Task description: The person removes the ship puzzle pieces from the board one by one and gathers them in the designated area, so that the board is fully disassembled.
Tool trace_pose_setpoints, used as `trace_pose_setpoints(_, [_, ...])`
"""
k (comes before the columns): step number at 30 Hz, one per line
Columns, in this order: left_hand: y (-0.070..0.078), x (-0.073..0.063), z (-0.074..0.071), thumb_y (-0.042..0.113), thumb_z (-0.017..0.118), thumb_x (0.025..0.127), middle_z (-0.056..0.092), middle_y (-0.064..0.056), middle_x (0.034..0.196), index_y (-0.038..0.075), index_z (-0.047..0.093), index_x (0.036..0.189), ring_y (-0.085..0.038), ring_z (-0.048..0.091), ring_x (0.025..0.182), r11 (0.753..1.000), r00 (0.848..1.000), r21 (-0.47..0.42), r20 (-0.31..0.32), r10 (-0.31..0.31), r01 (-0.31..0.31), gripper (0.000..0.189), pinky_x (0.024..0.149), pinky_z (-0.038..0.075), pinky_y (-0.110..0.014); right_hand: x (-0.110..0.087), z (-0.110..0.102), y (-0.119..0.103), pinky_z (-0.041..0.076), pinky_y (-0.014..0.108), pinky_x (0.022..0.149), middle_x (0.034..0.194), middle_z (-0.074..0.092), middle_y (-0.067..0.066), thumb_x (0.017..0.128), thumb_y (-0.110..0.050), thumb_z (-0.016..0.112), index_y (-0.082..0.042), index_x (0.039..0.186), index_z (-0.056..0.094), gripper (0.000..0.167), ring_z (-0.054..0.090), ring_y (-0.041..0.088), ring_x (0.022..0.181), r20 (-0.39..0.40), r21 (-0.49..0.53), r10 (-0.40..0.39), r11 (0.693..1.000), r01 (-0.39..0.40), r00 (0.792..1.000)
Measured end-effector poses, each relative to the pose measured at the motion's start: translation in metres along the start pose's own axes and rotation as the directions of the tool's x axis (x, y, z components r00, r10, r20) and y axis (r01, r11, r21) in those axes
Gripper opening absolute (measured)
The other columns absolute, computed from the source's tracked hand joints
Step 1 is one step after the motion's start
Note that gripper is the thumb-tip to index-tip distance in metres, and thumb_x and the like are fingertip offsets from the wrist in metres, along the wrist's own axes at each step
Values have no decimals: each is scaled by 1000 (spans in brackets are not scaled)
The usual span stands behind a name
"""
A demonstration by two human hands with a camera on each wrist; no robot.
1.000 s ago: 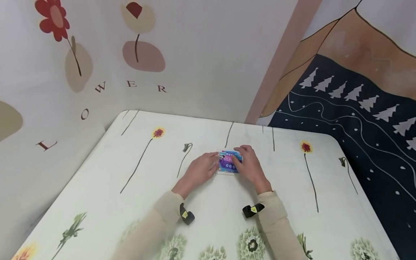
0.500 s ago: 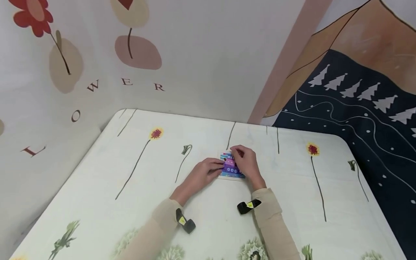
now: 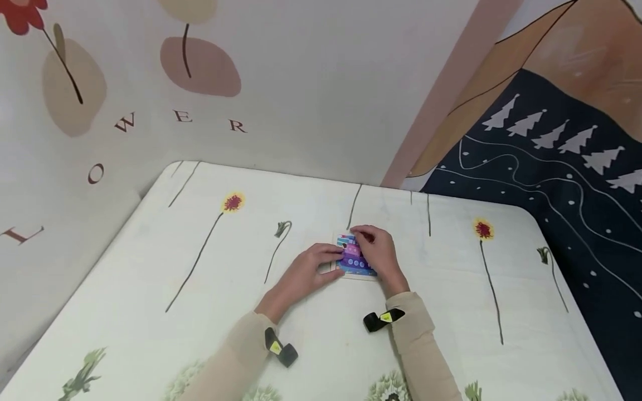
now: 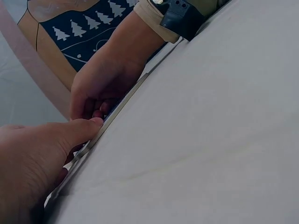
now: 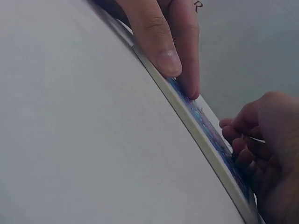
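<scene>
On the worktop (image 3: pixel 321 334), the boat picture board (image 3: pixel 355 269), seemingly near complete, is pressed by the left hand (image 3: pixel 307 266), fingers extended, the right hand (image 3: pixel 379 253) curled over it, any hold or remaining gap hidden.

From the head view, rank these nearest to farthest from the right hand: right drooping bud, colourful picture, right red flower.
1. Colourful picture, by the right hand.
2. Red flower, right of the hand.
3. Drooping bud, near the table's right edge.

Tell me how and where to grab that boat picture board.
Probably pinch the near edge, coming low from the person's side: the boat picture board lies flat on the flowered tablecloth, pale edge largely exposed there, while the left hand and right hand occupy its left and right.
</scene>
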State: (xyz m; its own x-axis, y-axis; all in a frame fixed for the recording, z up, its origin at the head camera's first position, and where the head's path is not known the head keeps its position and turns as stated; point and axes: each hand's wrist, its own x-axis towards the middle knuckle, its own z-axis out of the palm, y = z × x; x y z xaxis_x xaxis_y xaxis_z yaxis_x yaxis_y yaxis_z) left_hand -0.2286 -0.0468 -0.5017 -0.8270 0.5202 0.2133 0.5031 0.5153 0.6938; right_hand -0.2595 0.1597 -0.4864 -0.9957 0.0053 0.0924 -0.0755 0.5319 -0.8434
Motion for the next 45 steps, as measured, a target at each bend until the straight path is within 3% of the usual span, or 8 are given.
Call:
trace_pose_setpoints(6, [6, 3, -7, 28, 77, 96, 67, -7, 138, 3, 71, 130, -24, 57, 133, 997, 999, 62, -15, 46, -45, 43, 115, 45, -39, 2, -5, -7, 47, 31, 67, 93, 72, 7, 100, -13, 66, -7, 113, 81, 20, 59, 20, 76, 36, -103, -106, 989, 109, 994])
trace_pose_setpoints(14, [7, 8, -8, 28, 76, 96, 68, -6, 135, 4, 72, 127, -22, 59, 132, 988, 994, 118, -33, 100, -96, 39, 115, 45, -37, 5, -8, -12, 45, 28, 63, 91, 70, 8, 97, -10, 69, -6, 114, 81, 21, 57, 18, 73, 61, -145, -136, 979, 143, 989])
trace_pose_setpoints(23, [6, 7, -4, 25, 78, 95, 70, -7, 133, 3, 74, 125, -23, 60, 130, 991, 994, 93, -37, 100, -96, 38, 114, 46, -38, 1, -4, -13, 49, 31, 67, 91, 70, 7, 98, -11, 68, -5, 107, 82, 18, 60, 20, 76, 33, -175, -94, 980, 99, 995])
trace_pose_setpoints(29, [7, 7, -1, 24, 79, 94, 70, -8, 132, 2, 74, 124, -24, 60, 129, 991, 994, 87, -40, 102, -98, 38, 113, 47, -38, -2, -3, -11, 48, 32, 66, 90, 69, 7, 99, -11, 67, -6, 105, 82, 17, 59, 20, 74, 28, -199, -106, 974, 109, 994])
trace_pose_setpoints(38, [4, 7, 1, 24, 79, 94, 71, -7, 131, 3, 75, 123, -23, 61, 128, 988, 990, 93, -56, 126, -120, 36, 112, 48, -36, -1, -1, -13, 49, 34, 66, 89, 68, 7, 100, -9, 66, -6, 107, 82, 18, 59, 19, 74, 62, -225, -132, 964, 143, 989])
trace_pose_setpoints(45, [2, 5, 1, 23, 79, 93, 71, -7, 130, 3, 75, 123, -23, 61, 128, 991, 992, 79, -53, 114, -110, 36, 112, 48, -36, -1, 4, -17, 50, 39, 69, 94, 65, 8, 102, -11, 62, -7, 106, 80, 19, 57, 21, 78, 91, -262, -110, 956, 131, 990])
